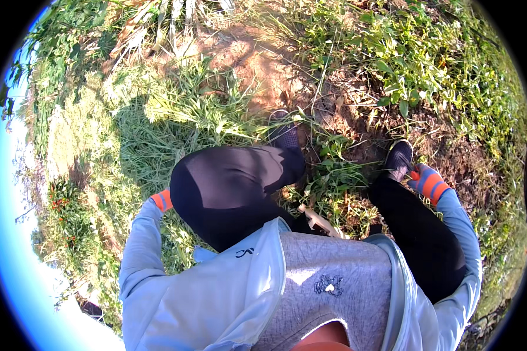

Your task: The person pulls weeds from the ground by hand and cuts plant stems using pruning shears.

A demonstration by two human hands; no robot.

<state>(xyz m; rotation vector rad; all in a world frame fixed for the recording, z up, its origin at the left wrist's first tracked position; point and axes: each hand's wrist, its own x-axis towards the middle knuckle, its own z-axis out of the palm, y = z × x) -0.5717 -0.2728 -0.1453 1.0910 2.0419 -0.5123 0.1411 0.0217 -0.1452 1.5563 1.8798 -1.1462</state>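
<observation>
My right hand (pixel 426 182), in a grey-and-orange striped glove, is low beside my right shoe (pixel 399 158). A small orange-red patch shows at its fingers; whether that is part of the glove or a held thing cannot be told. Of my left hand (pixel 162 200), only the orange-and-grey glove cuff shows, beside my bent left knee (pixel 202 180). The knee hides its fingers. Green grass and weeds (pixel 340 169) grow on the soil between my two shoes.
Loose-looking long grass (pixel 158 136) lies beyond my left knee. Bare reddish soil (pixel 246 66) stretches ahead, with dry stalks (pixel 175 22) at the top. Leafy plants (pixel 404 66) spread at the right. A pale object (pixel 320 221) is partly hidden beneath me.
</observation>
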